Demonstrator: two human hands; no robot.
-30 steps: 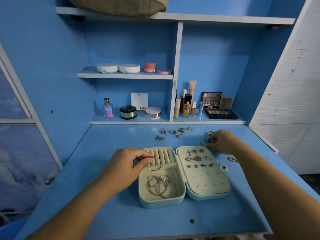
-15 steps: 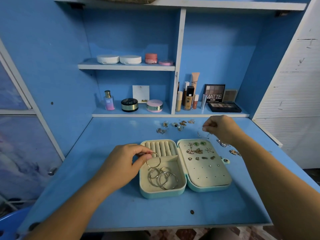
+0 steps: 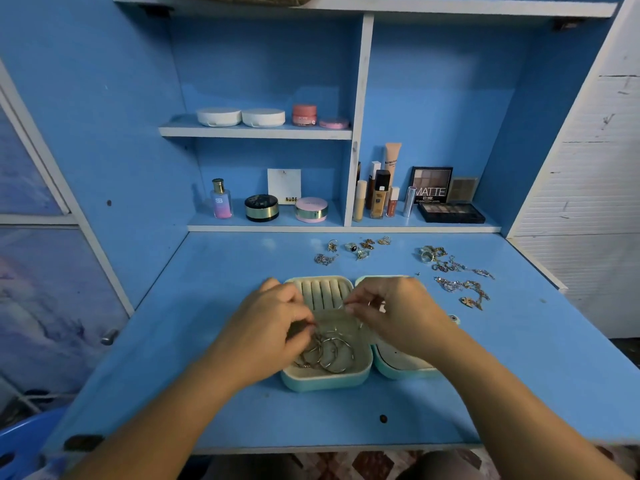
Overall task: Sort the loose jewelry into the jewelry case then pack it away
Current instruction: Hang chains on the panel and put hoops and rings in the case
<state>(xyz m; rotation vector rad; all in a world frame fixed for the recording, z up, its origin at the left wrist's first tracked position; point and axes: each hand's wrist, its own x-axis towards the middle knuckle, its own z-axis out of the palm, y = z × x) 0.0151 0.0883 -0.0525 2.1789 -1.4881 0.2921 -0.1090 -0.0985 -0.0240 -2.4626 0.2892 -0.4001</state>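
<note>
My left forearm (image 3: pixel 156 414) and right forearm (image 3: pixel 519 393) reach in from below, angling toward each other. My left hand (image 3: pixel 273 327) sits knuckles-up with its fingers curled. The thumb and fingertips are bunched at the side facing the right hand, but blur hides whether they grip anything. My right hand (image 3: pixel 398 317) is just beside it, not touching. Its thumb and forefinger pinch a thin hoop (image 3: pixel 360 323), and the other fingers are curled behind.
</note>
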